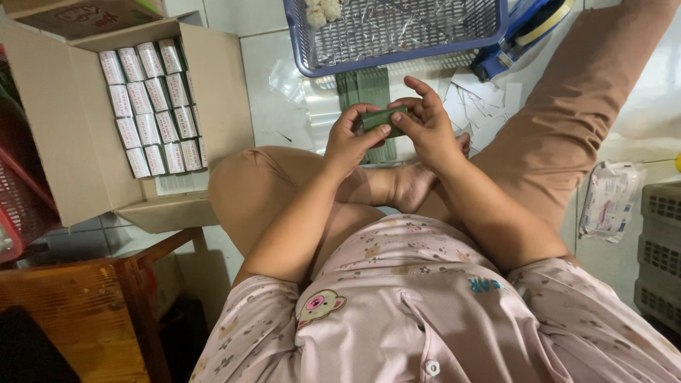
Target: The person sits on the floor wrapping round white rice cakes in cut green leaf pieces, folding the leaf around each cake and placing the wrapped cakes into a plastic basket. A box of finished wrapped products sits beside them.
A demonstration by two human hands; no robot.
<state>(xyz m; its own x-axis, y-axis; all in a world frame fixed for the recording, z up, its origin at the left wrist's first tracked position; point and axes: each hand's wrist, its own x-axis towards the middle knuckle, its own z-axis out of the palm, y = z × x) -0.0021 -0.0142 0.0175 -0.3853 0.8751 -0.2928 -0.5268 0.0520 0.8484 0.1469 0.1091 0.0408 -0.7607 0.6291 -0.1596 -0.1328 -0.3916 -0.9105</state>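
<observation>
The small dark green flat packet (384, 118) sits pinched between my left hand (349, 142) and right hand (425, 128), fingers of both curled onto it. Just beyond the packet I see a stack of green strips (363, 89), then the blue plastic mesh basket (397, 35); left of the packet, an open cardboard box (71, 128) of white cartons.

A home floor turned into a small packing station.

The person sits cross-legged in pyjama-like clothes on pale floor tiles (255, 64), not at a bench. To the left an open cardboard carton (50, 120) holds neat rows of small white boxes (152, 106). At the far side stand a blue plastic basket (397, 35) of clear wrappers, a blue tape dispenser (521, 32) and scattered paper slips (482, 103). A wooden stool (85, 305) stands near left.
</observation>
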